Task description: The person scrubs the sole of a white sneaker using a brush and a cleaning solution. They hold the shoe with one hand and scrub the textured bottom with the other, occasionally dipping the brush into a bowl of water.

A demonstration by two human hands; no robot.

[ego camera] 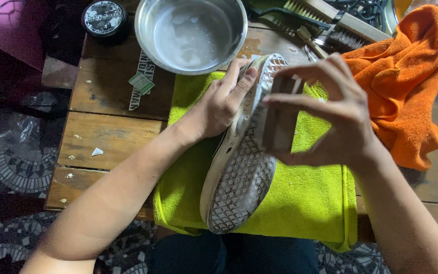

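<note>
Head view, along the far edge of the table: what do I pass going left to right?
Round black tin → metal bowl of cloudy water → wooden brushes → orange cloth.

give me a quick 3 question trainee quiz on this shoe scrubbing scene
1. True or false: the shoe lies sole up on the green cloth.
2. Which hand holds the wooden brush? A left, B right
3. What sits behind the shoe, holding soapy water?

Key
1. True
2. B: the right hand holds it; the left hand steadies the shoe.
3. The metal bowl.
</note>
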